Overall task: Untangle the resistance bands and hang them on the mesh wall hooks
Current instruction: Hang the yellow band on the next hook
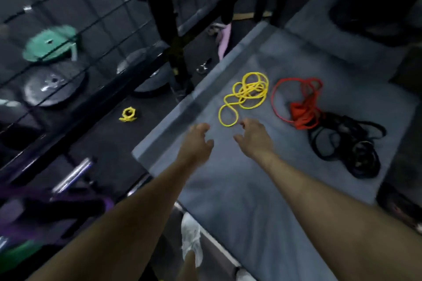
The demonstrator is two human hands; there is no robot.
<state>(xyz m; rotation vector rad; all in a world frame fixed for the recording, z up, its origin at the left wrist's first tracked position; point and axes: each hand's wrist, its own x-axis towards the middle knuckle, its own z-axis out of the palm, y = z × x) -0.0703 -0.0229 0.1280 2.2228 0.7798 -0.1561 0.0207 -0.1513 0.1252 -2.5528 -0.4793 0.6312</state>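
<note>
Your hands hover short of the yellow band (245, 96), both relaxed and holding nothing.

The whole frame is smeared, so the band's knots are hard to read; its tangle runs lengthwise away from your fingertips, the near loop just beyond your right hand (252, 138); the red band (301, 102) and black bands (351, 146) lie overlapped further right on the grey mat (228, 189); your left hand (197, 140) reaches alongside, fingers loosely curled; the mesh wall (68, 29) stands off left.

Both forearms are bare from the elbow down, with no sleeve, watch or band in sight. The bare left hand (198, 141) and bare right hand (253, 137) wear no gloves or rings. Below, a pale white mesh sports shoe (191, 237) covers one foot, blurred.
</note>
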